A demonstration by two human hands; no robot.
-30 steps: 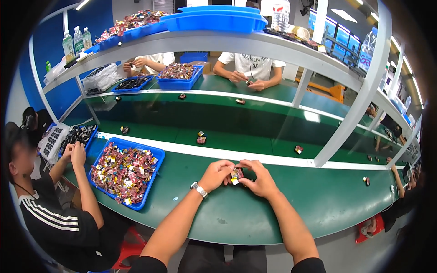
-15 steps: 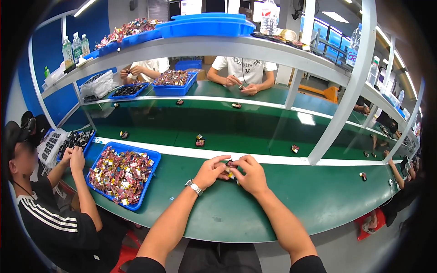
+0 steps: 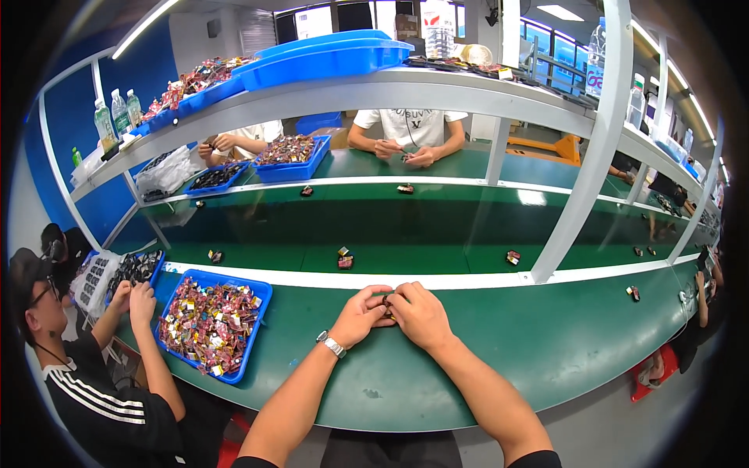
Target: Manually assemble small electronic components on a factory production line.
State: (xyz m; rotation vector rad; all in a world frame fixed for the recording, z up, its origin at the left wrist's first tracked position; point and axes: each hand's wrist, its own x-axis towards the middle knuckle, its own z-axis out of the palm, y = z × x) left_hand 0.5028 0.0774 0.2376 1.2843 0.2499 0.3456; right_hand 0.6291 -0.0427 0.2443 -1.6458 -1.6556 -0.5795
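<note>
My left hand [image 3: 362, 316] and my right hand [image 3: 421, 315] meet over the green bench [image 3: 437, 386]. Both are closed, fingertips pinched around a small dark electronic part [image 3: 388, 306]. Most of the part is covered by my fingers, so its exact shape does not show. To the left of my hands lies a blue tray [image 3: 257, 337] heaped with small reddish circuit pieces [image 3: 209, 324] that have white and yellow bits.
A green conveyor belt [image 3: 437, 261] beyond a white rail carries scattered pieces. At left, a co-worker [image 3: 86, 382] handles parts beside a tray of black pieces [image 3: 136, 267]. Across the belt sits another person [image 3: 409, 136]. A white post [image 3: 581, 156] and overhead shelf [image 3: 351, 95] frame the bench.
My right hand has turned inward and closed in toward the left, covering more of the part. The view has shifted slightly. The pieces on the belt sit a little further right.
</note>
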